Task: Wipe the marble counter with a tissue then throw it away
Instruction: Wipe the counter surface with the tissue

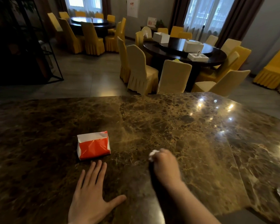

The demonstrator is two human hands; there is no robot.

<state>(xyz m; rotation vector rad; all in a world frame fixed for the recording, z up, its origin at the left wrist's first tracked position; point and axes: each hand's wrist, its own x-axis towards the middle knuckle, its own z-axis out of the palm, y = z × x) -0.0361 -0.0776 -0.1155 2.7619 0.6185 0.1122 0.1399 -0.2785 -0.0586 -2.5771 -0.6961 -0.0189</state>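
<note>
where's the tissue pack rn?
Head view, lower left of centre: the tissue pack lies on the marble counter, just beyond the left hand fingertips.

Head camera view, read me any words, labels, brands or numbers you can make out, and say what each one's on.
No text can be read here.
Red and white tissue pack on the marble counter: no print legible.
Wall poster: red marks, too blurred to read.
Small sign on the far sideboard: too small and blurred.
White boxes on the round table: no readable print.
</note>
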